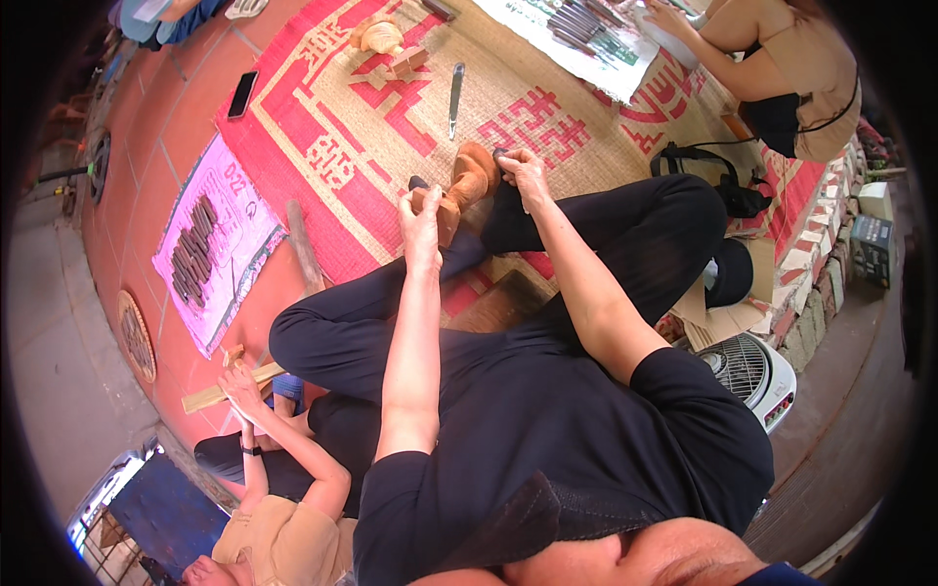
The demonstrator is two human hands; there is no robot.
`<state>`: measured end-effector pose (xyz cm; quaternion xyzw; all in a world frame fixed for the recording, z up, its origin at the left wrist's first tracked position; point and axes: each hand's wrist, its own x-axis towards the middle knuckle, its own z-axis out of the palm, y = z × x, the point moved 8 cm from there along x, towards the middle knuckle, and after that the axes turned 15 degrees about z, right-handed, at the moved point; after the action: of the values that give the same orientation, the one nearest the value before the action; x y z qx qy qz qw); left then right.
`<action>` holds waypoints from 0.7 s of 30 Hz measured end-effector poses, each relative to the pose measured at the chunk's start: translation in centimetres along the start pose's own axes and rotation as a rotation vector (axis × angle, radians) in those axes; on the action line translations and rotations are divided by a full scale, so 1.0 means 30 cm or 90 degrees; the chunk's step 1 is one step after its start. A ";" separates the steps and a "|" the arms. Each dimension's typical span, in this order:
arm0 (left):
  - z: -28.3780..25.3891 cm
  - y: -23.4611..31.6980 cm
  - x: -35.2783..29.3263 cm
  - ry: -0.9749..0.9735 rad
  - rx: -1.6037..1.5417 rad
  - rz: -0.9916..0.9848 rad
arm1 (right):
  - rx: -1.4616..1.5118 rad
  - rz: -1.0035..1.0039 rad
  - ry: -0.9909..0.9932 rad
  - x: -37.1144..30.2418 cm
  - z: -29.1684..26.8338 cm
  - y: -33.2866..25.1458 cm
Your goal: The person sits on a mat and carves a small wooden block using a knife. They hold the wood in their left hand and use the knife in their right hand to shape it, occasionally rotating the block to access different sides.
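Note:
A reddish-brown wooden carving, rounded at its far end and blocky at its near end, sits upright in front of my crossed legs. My left hand is closed around its block-shaped near end. At the carving's right side, my right hand has its fingers curled together by a small dark tip; whatever they grip is too small to tell. A similar dark tip shows just beyond my left fingers. Farther off on the mat lies a narrow metal-coloured tool, apart from both hands.
A red and straw-coloured mat spreads ahead, bearing a pale carving and a wooden block. A phone lies left; dark tools rest on a pink cloth. A fan stands right. Other people sit at lower left and upper right.

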<state>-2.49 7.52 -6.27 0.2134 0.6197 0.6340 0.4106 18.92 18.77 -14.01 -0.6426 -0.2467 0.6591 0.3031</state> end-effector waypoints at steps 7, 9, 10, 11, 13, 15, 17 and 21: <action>0.024 0.121 -0.006 -0.122 0.460 0.217 | -0.105 -0.209 -0.026 -0.043 0.075 -0.119; 0.039 0.155 -0.023 -0.055 0.467 0.335 | -0.299 -0.258 0.035 -0.151 0.155 -0.203; 0.039 0.144 -0.026 -0.043 0.460 0.348 | -0.386 -0.311 0.047 -0.148 0.203 -0.198; 0.041 0.147 -0.031 -0.033 0.453 0.362 | -0.471 -0.364 0.060 -0.162 0.245 -0.208; 0.045 0.139 -0.030 -0.041 0.452 0.354 | -0.603 -0.296 0.061 -0.145 0.264 -0.194; 0.051 0.148 -0.024 -0.053 0.439 0.353 | -0.659 -0.265 0.067 -0.108 0.276 -0.195; 0.055 0.154 -0.017 -0.038 0.456 0.365 | -0.638 -0.259 0.037 -0.088 0.271 -0.195; 0.048 0.149 -0.016 -0.042 0.440 0.372 | -0.528 -0.234 0.010 -0.067 0.194 -0.188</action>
<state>-2.24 8.49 -1.65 0.5236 0.6955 0.4721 0.1387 13.58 21.62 -8.29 -0.6605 -0.5973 0.4348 0.1340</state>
